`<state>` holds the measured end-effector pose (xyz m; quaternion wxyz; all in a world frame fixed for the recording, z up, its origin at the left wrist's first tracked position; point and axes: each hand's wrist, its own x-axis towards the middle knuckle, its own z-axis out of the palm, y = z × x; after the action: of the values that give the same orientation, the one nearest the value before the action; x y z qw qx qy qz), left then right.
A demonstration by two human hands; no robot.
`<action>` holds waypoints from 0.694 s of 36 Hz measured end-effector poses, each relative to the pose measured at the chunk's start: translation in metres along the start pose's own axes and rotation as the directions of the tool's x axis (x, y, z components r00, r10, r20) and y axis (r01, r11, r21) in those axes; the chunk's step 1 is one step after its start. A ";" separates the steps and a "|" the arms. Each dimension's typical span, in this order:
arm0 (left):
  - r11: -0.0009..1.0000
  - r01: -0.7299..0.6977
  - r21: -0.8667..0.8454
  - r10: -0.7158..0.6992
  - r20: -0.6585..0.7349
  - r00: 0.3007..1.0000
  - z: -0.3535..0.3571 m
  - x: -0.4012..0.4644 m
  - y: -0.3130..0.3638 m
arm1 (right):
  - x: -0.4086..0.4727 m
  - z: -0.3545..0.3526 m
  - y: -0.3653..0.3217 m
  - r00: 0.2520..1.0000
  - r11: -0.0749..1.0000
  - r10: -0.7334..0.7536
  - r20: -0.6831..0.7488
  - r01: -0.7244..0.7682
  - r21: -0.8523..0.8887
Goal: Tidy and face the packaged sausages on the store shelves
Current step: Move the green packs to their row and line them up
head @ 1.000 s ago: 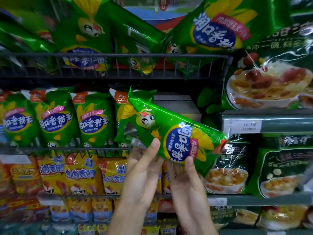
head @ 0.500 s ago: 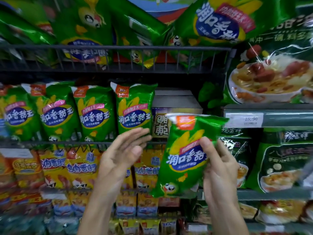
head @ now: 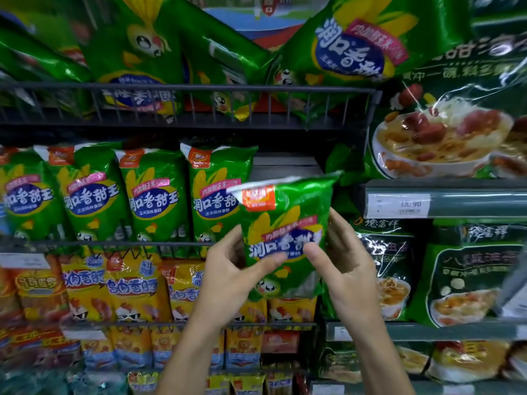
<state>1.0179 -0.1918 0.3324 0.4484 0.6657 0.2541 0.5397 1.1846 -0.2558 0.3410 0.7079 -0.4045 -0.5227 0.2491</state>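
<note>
A green pack (head: 285, 235) is gripped by both hands; the left hand (head: 228, 269) is clamped on its lower left edge, thumb across the front, and the right hand (head: 342, 263) is clamped on its right side, thumb pressed on the blue label; the pack is held upright, front outward, in the air between the hands and in front of the shelf edge. Just left of the left hand and above it, a row of green packs (head: 154, 195) is seen standing upright behind the wire rail (head: 114, 244), labels forward; that part of the job is judged done. Directly behind the held pack an open slot is seen at the row's right end, backed by a grey box (head: 285, 166); the held pack is judged to belong there, not yet placed. Above both hands, the top basket (head: 199, 89) is filled with green packs lying tilted and upside down; these are judged still to be faced. Below the hands, yellow packs (head: 128, 286) are stood roughly in line; further right of the right hand, dark green bags (head: 467, 280) are seen, their order too blurred to judge.
</note>
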 end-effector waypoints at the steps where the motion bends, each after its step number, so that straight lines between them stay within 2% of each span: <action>1: 0.999 -0.011 -0.031 0.011 -0.008 1.000 0.001 0.005 0.003 | 0.001 -0.003 0.002 1.000 0.999 -0.006 0.021 0.007 -0.048; 3: 0.998 -0.044 -0.052 0.044 -0.005 0.999 0.003 0.017 0.012 | 0.005 -0.007 0.005 0.999 0.994 -0.028 0.041 0.032 -0.104; 6: 0.995 -0.088 0.035 0.086 0.056 0.995 0.006 0.038 0.028 | 0.019 -0.009 0.004 0.995 0.991 -0.095 -0.008 0.094 -0.092; 11: 0.983 -0.094 0.159 0.080 0.096 0.992 0.007 0.066 0.040 | 0.047 -0.007 0.000 0.983 0.977 -0.175 -0.061 0.166 -0.136; 16: 0.960 -0.106 0.259 0.049 0.218 0.975 -0.006 0.079 0.039 | 0.060 -0.006 0.016 0.991 0.980 -0.126 -0.044 0.118 -0.159; 18: 0.950 -0.127 0.285 0.080 0.172 0.982 -0.006 0.080 0.035 | 0.062 -0.007 0.024 0.995 0.982 -0.089 -0.041 0.081 -0.173; 22: 0.944 -0.171 0.282 0.184 -0.023 0.983 0.001 0.077 0.021 | 0.064 -0.009 0.034 0.996 0.980 -0.073 -0.060 0.060 -0.191; 25: 0.942 -0.178 0.284 0.212 -0.096 0.972 0.007 0.079 0.016 | 0.069 -0.008 0.036 0.994 0.977 -0.074 -0.082 0.056 -0.206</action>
<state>1.0445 -0.1368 0.3849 0.2796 0.7079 0.2865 0.5819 1.2177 -0.1852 0.3469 0.6930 -0.4683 -0.5264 0.1530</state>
